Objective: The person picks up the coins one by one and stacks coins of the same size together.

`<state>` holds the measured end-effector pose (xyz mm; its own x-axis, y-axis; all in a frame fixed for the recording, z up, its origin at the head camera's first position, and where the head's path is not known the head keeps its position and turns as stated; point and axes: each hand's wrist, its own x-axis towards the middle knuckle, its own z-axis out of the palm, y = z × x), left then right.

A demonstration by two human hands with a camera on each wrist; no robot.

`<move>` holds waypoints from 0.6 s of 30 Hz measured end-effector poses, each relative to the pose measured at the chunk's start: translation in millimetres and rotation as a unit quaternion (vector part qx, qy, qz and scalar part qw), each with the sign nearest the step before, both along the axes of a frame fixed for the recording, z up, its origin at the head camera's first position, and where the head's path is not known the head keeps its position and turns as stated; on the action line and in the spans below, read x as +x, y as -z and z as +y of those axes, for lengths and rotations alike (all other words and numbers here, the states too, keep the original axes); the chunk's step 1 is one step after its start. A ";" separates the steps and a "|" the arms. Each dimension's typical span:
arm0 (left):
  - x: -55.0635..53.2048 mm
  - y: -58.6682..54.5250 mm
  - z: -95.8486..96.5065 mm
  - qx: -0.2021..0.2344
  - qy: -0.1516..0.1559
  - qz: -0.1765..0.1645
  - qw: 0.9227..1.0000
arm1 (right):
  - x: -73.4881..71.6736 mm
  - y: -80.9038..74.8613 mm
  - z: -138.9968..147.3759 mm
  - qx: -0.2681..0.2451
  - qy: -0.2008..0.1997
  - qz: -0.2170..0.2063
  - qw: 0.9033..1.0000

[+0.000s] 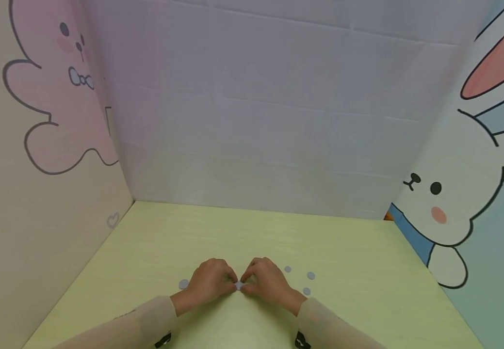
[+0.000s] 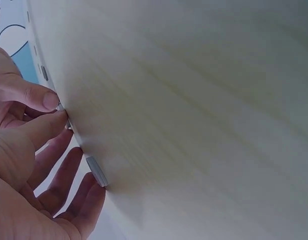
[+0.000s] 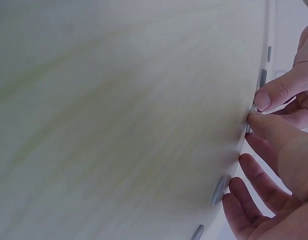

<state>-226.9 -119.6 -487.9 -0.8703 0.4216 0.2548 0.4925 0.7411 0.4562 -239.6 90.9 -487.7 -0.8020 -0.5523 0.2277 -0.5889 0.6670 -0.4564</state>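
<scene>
A small flat grey disc (image 1: 239, 286) lies on the pale yellow table between both hands. My left hand (image 1: 210, 281) pinches its left edge with thumb and forefinger, and my right hand (image 1: 269, 282) does the same at its right edge. Fingertips cover most of the disc in both wrist views. Another grey disc (image 1: 184, 284) lies just left of my left hand; the left wrist view puts that thicker, layered-looking disc (image 2: 97, 171) right at the outer fingertips. Beyond my right hand lie three more discs, one near (image 1: 288, 269), one farther right (image 1: 310, 276), one closer (image 1: 306, 291).
The yellow table (image 1: 365, 291) carries faint streaks. A plain whitish sheet (image 1: 269, 121) stands along its back edge. Side panels rise at left, with a pink cartoon figure (image 1: 59, 97), and at right, with a white cartoon rabbit (image 1: 457, 194).
</scene>
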 end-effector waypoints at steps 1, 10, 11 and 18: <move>-0.1 -0.1 0.0 0.001 0.001 0.001 1.000 | -0.1 0.2 0.0 0.000 0.001 -0.001 1.000; -1.6 -0.9 -0.5 0.000 0.014 0.004 1.000 | -0.7 2.0 0.9 0.001 0.004 -0.007 1.000; -1.5 -1.1 -0.5 -0.001 0.015 0.005 1.000 | -0.6 1.8 1.0 0.000 0.003 -0.007 1.000; 0.2 -2.5 -1.3 0.002 0.013 0.003 1.000 | 0.7 -3.4 7.3 0.017 -0.020 -0.004 1.000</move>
